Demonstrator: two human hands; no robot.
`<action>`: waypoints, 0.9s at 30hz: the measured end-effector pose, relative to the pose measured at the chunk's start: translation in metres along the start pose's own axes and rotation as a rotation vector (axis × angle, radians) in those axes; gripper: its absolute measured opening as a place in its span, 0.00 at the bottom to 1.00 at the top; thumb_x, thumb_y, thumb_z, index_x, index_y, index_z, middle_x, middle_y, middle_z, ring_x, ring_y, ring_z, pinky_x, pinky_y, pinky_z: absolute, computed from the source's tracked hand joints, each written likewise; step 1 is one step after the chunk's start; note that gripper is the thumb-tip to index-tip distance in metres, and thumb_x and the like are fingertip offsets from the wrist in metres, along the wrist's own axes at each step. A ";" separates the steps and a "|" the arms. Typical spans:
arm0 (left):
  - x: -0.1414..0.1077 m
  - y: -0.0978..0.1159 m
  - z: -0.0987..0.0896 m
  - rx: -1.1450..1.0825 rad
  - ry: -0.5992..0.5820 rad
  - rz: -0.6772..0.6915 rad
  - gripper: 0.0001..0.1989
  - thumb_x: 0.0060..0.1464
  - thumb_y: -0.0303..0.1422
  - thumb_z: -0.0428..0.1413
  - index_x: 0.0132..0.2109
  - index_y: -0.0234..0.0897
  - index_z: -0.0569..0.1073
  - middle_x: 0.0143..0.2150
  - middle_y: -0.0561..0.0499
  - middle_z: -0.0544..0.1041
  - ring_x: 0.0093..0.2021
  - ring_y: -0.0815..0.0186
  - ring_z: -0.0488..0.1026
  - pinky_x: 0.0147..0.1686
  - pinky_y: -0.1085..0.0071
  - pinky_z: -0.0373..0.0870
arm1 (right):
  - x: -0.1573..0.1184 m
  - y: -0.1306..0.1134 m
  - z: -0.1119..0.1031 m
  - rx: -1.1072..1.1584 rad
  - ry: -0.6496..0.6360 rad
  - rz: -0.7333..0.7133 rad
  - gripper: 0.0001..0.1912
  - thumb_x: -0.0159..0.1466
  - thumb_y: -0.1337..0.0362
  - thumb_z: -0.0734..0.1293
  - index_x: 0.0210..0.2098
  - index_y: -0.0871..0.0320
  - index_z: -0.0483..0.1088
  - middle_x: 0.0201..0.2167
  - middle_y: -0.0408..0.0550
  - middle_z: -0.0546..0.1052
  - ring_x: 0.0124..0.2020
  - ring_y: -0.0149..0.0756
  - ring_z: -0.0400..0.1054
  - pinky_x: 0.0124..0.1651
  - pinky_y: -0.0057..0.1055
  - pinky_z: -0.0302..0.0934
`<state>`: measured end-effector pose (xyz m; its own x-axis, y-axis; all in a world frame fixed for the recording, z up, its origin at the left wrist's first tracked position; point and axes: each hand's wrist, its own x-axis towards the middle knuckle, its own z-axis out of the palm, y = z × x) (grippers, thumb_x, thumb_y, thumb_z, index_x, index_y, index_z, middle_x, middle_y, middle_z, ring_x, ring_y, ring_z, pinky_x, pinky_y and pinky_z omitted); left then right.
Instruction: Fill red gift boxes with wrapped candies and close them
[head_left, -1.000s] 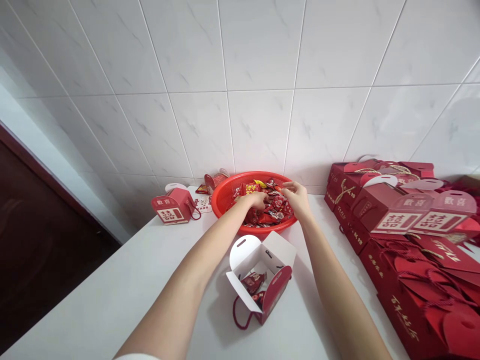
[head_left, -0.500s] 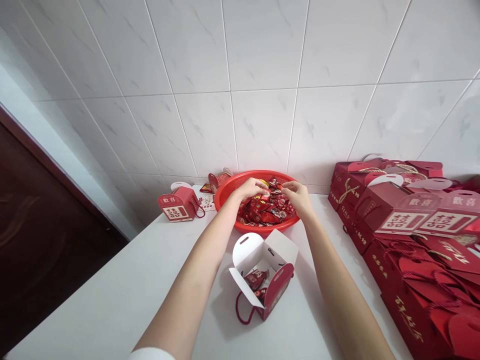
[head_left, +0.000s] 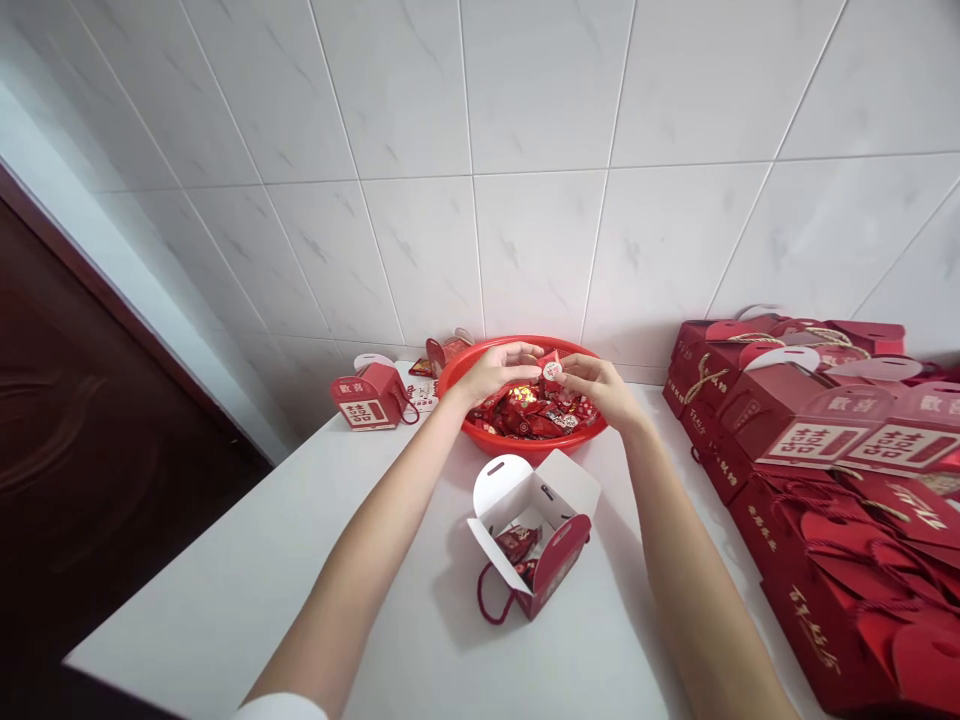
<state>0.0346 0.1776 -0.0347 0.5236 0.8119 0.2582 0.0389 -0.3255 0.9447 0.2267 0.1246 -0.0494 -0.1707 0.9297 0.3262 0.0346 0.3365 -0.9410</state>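
Note:
A small red wrapped candy (head_left: 552,368) with a round white label is held above the basket between the fingertips of both hands. My left hand (head_left: 496,374) pinches its left side, and my right hand (head_left: 600,388) grips its right side. Beneath them the red plastic basket (head_left: 480,440) holds many red-wrapped candies (head_left: 536,420). Closer to me stands a dark red gift box (head_left: 559,565) with a white inside, its flaps unfolded. A few wrapped candies (head_left: 519,542) lie on its bottom, and a cord handle hangs at its left.
To the left of the basket stands a closed red gift box (head_left: 367,397), with another red box (head_left: 448,350) behind it. Stacked red boxes (head_left: 817,530) fill the table's right side. A tiled wall (head_left: 540,250) runs along the back of the white table (head_left: 247,560).
Both hands have come closer together over the basket, and a labelled red candy now shows between their fingers. The view has shifted slightly. The gift box stays in place on the table.

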 end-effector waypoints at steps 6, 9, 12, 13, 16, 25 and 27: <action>-0.074 0.054 -0.020 0.408 -0.348 -0.193 0.15 0.52 0.40 0.61 0.42 0.34 0.77 0.39 0.49 0.79 0.38 0.65 0.75 0.38 0.70 0.69 | -0.026 -0.059 -0.001 -0.172 -0.446 0.010 0.16 0.58 0.53 0.70 0.39 0.59 0.76 0.36 0.46 0.78 0.35 0.35 0.71 0.40 0.32 0.65; -0.102 0.074 -0.017 0.612 -0.477 -0.254 0.11 0.55 0.39 0.58 0.39 0.36 0.77 0.36 0.51 0.79 0.36 0.67 0.74 0.34 0.73 0.66 | -0.041 -0.084 0.006 -0.385 -0.646 0.010 0.14 0.59 0.57 0.69 0.42 0.56 0.77 0.40 0.47 0.79 0.40 0.38 0.72 0.42 0.32 0.65; -0.117 0.076 -0.004 0.719 -0.486 -0.269 0.08 0.53 0.37 0.58 0.34 0.36 0.74 0.33 0.53 0.77 0.32 0.68 0.72 0.30 0.74 0.63 | -0.053 -0.096 0.015 -0.614 -0.660 0.002 0.10 0.60 0.60 0.68 0.40 0.55 0.77 0.37 0.47 0.79 0.38 0.38 0.72 0.38 0.31 0.64; -0.121 0.074 0.001 0.739 -0.486 -0.256 0.06 0.51 0.35 0.58 0.32 0.37 0.72 0.32 0.54 0.76 0.32 0.68 0.71 0.29 0.74 0.62 | -0.056 -0.099 0.018 -0.668 -0.646 -0.001 0.10 0.60 0.61 0.67 0.39 0.55 0.77 0.36 0.46 0.79 0.37 0.37 0.71 0.37 0.30 0.63; -0.127 0.072 0.013 0.728 -0.520 -0.170 0.02 0.46 0.26 0.55 0.30 0.37 0.69 0.29 0.55 0.73 0.30 0.69 0.68 0.29 0.74 0.61 | -0.065 -0.103 0.022 -0.763 -0.612 -0.011 0.09 0.60 0.61 0.67 0.38 0.55 0.76 0.34 0.46 0.79 0.34 0.37 0.70 0.36 0.29 0.61; -0.145 0.096 0.018 0.724 -0.488 0.042 0.10 0.49 0.22 0.50 0.29 0.37 0.74 0.30 0.54 0.77 0.30 0.69 0.71 0.34 0.72 0.64 | -0.081 -0.108 0.013 -0.832 -0.521 0.002 0.11 0.57 0.54 0.70 0.30 0.54 0.71 0.28 0.45 0.74 0.31 0.37 0.68 0.35 0.30 0.60; -0.144 0.093 0.017 0.716 -0.468 0.035 0.09 0.51 0.23 0.50 0.30 0.37 0.74 0.32 0.53 0.77 0.32 0.68 0.72 0.35 0.72 0.65 | -0.081 -0.108 0.014 -0.855 -0.535 0.006 0.10 0.58 0.56 0.70 0.28 0.55 0.69 0.28 0.45 0.74 0.31 0.37 0.68 0.34 0.30 0.60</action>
<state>-0.0231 0.0224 0.0129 0.8259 0.5633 0.0257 0.4619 -0.7019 0.5422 0.2234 0.0107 0.0245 -0.5805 0.8133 0.0404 0.6959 0.5213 -0.4939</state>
